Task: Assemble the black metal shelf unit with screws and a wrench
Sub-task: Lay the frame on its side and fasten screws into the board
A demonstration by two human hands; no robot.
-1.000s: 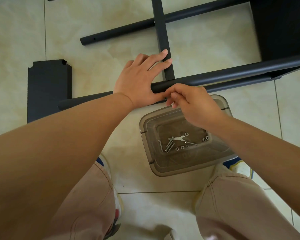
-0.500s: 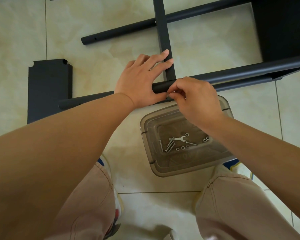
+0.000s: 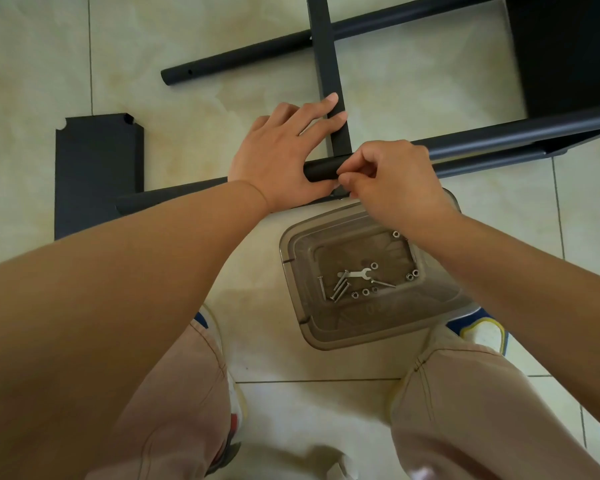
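The black metal shelf frame lies on the tiled floor. Its near round tube (image 3: 499, 140) runs left to right and meets a flat crossbar (image 3: 326, 64). My left hand (image 3: 284, 154) lies flat over that joint, fingers spread along the crossbar, palm on the tube. My right hand (image 3: 392, 181) is pinched at the joint's near side; what its fingertips hold is hidden. A clear brown plastic tub (image 3: 371, 327) sits just below, with several screws (image 3: 338, 289), several nuts (image 3: 364, 292) and a small flat wrench (image 3: 357, 273) inside.
A second black tube (image 3: 243, 57) lies farther back. A loose black shelf panel (image 3: 97, 168) rests at the left, another dark panel (image 3: 568, 50) at the top right. My knees and shoes fill the bottom of the view.
My right hand has shifted slightly up and left, closing in on the joint beside my left hand's thumb. The left hand and frame stay put.
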